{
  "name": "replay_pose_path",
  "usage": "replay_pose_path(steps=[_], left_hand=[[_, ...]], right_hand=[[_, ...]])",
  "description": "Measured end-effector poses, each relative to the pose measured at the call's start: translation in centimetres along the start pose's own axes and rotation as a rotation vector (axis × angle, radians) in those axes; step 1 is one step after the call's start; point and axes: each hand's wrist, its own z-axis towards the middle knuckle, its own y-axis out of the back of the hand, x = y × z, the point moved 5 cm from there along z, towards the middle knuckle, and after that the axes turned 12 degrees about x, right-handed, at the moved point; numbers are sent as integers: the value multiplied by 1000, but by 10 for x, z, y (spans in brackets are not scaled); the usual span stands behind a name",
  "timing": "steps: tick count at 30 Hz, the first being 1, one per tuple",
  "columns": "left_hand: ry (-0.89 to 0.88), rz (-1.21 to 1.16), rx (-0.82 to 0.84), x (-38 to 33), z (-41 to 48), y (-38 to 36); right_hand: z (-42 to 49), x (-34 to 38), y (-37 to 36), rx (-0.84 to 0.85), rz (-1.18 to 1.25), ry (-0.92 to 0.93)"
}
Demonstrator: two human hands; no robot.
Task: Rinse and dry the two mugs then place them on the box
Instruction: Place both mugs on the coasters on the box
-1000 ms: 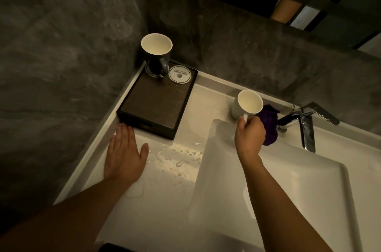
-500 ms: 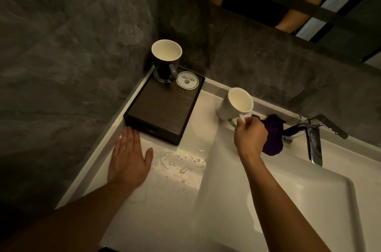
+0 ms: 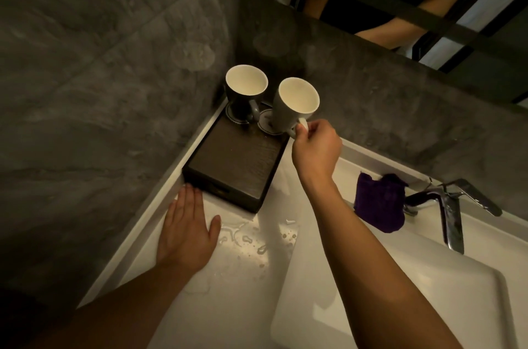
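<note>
A dark wooden box (image 3: 237,166) sits in the corner of the white counter. A dark mug (image 3: 245,96) with a pale inside stands upright on a round coaster at the box's back left. My right hand (image 3: 315,148) pinches the handle of a white mug (image 3: 294,104), which is over the second coaster on the box's back right, beside the dark mug. I cannot tell if it touches the coaster. My left hand (image 3: 187,228) rests flat on the counter just in front of the box.
A purple cloth (image 3: 380,203) lies on the sink rim beside the chrome faucet (image 3: 448,206). The white basin (image 3: 400,291) is at the right. Water drops (image 3: 251,237) spread on the counter near my left hand. Grey walls close the corner; a mirror hangs above.
My right hand has carried the white mug from the sink rim near the cloth leftward to the box, beside the dark mug. My left hand stayed flat on the counter.
</note>
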Motion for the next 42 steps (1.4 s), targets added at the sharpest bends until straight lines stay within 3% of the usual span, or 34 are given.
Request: replay_pose_path(steps=[20, 26, 29, 31, 35, 42], left_hand=[[5, 19, 17, 1, 0, -1], [3, 22, 22, 0, 0, 0], [2, 16, 23, 0, 0, 1], [1, 3, 18, 0, 0, 2], [-1, -15, 27, 0, -1, 2], [-4, -32, 26, 0, -2, 3]], right_hand=[[-2, 10, -23, 31, -71, 22], [-12, 12, -18, 34, -112, 94], [-25, 25, -17, -37, -135, 263], [-30, 36, -26, 5, -138, 343], [-21, 51, -48, 135, -147, 301], [-8, 53, -66, 166, -118, 239]])
